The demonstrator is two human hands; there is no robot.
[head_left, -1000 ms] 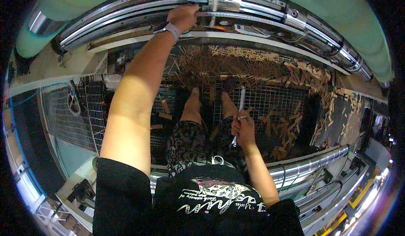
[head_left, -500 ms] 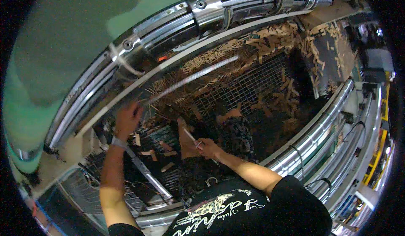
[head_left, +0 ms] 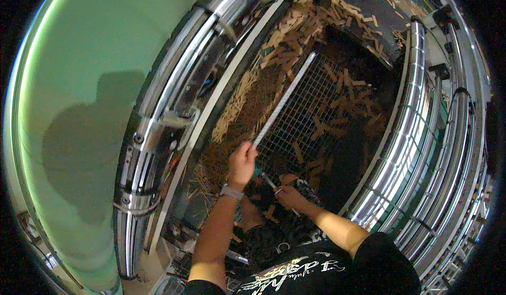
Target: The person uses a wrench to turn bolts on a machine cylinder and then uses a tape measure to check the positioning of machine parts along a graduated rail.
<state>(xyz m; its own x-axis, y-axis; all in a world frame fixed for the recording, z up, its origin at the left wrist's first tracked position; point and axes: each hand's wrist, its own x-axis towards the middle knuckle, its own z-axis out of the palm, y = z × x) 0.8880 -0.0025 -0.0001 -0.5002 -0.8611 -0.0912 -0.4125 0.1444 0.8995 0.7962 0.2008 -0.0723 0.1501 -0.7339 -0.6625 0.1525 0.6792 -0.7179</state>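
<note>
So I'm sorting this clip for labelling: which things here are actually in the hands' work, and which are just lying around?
In hand:
- left hand gripping the long pale rod
- right hand holding a small metal tool
- wire mesh under the rod

Lying about:
- wood scraps strewn over the mesh
- shiny metal rails
- green wall

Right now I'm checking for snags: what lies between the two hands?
In the head view, only a short stretch of wire mesh floor strewn with wood scraps separates the left hand, gripping the long rod, from the right hand.

No packages, labels, signs, screens.
</note>
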